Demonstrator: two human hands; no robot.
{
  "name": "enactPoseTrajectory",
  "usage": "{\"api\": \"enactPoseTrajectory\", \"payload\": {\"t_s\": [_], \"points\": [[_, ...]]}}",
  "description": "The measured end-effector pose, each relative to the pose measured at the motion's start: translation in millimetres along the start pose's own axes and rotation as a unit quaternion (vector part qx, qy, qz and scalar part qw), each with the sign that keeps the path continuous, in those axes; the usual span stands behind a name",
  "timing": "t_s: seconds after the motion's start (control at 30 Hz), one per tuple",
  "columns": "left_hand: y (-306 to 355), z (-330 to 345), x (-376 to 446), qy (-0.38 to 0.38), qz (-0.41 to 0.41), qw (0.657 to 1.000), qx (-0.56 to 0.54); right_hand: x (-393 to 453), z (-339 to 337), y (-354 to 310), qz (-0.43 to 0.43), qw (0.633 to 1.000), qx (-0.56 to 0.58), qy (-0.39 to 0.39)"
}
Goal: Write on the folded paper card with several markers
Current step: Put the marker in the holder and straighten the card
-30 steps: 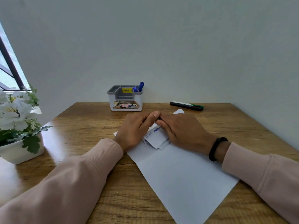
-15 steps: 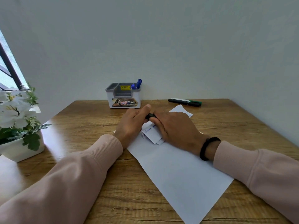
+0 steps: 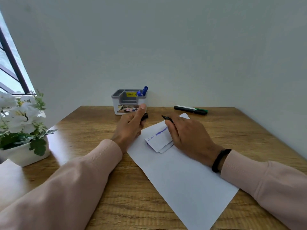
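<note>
left hand (image 3: 131,126) fingers clenched on black cap (image 3: 144,116), thumb up. right hand (image 3: 187,133) fingers grasping uncapped black marker (image 3: 167,118), resting on folded card (image 3: 159,138). card atop white sheet (image 3: 186,180) on counter (image 3: 93,127). beyond card: holder (image 3: 128,103), green marker (image 3: 191,110).

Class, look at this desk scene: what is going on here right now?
A person at a wooden desk has uncapped a black marker. The left hand holds the cap; the right hand holds the marker, tip bare, just above a folded paper card. The card lies on a larger white sheet and already carries blue writing. A green-capped marker lies by the wall, and blue markers stand in a small holder.
</note>
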State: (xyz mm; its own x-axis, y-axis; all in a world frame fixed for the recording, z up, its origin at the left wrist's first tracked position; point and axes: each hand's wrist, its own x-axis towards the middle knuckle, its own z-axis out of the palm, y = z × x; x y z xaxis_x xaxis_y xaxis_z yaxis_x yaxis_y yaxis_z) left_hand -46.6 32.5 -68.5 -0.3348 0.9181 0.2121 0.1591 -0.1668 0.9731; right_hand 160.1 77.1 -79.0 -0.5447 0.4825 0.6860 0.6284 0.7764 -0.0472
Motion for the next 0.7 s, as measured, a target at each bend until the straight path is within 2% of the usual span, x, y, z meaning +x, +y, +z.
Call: {"api": "enactPoseTrajectory", "payload": {"t_s": [0.1,0.2,0.3,0.4,0.5,0.6,0.7], "points": [[-2.5,-1.3,-0.5,-0.016,0.010,1.000,-0.008,0.6,1.7,5.7,0.031,0.997,0.072,-0.023],[-2.4,-1.2,-0.5,-0.031,0.032,0.999,0.001,1.0,-1.1,7.7,0.051,0.989,0.135,0.004],[2.1,-2.4,0.1,-0.039,0.025,0.998,-0.036,6.5,-6.3,12.2,0.115,0.964,0.240,0.023],[5.2,-5.9,3.5,-0.041,0.019,0.997,-0.063,14.6,-13.3,21.5,0.190,0.910,0.367,0.023],[5.5,-8.2,7.2,-0.047,0.017,0.998,-0.036,22.7,-23.3,32.0,0.259,0.836,0.482,0.041],[4.4,-7.2,7.6,-0.067,0.041,0.994,0.078,29.9,-31.8,38.0,0.310,0.768,0.557,0.053],[6.0,-3.6,-0.7,-0.124,0.138,0.943,0.277,31.3,-35.5,40.9,0.334,0.701,0.630,0.019]]}}
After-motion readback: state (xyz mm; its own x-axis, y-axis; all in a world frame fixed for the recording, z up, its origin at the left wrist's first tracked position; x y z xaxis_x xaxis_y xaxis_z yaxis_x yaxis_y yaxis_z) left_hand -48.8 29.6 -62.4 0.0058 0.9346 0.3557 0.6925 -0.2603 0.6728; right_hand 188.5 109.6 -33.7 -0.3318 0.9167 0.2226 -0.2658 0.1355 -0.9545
